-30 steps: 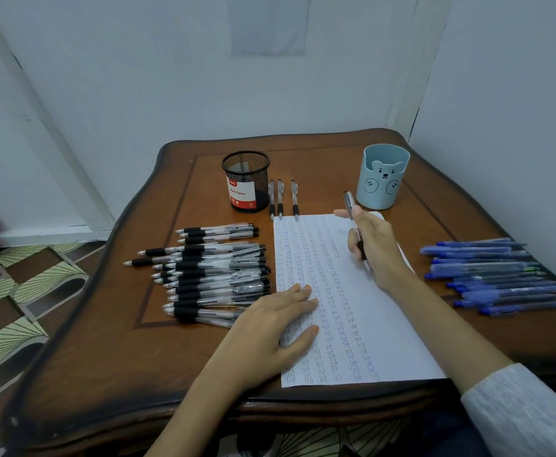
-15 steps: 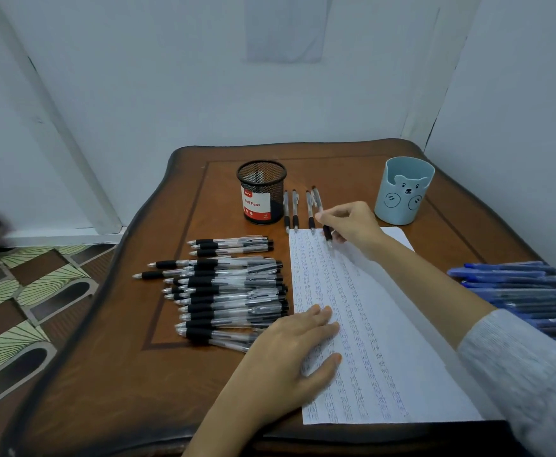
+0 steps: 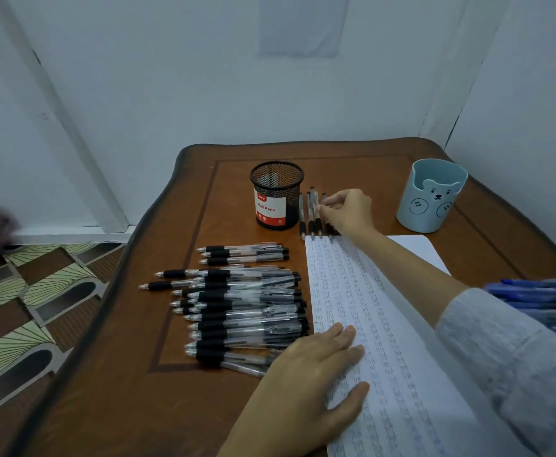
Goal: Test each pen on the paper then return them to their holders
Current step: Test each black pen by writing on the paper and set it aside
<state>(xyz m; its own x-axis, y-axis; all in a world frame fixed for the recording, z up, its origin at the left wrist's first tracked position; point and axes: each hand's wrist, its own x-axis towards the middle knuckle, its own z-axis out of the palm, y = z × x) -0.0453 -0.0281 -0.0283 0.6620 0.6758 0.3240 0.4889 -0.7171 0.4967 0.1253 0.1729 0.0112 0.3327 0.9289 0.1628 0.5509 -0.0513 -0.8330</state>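
Head view: left hand [image 3: 316, 367] flat, fingers straight, pressing paper [image 3: 385, 324]; right hand [image 3: 347, 212] pinching black pen [image 3: 324, 196] in row beside mesh holder [image 3: 276, 196]

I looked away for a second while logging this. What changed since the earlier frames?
The right hand carried its pen from the paper to the row beside the mesh holder, laying it fourth; whether it has let go is unclear. Left hand stayed flat on the paper.
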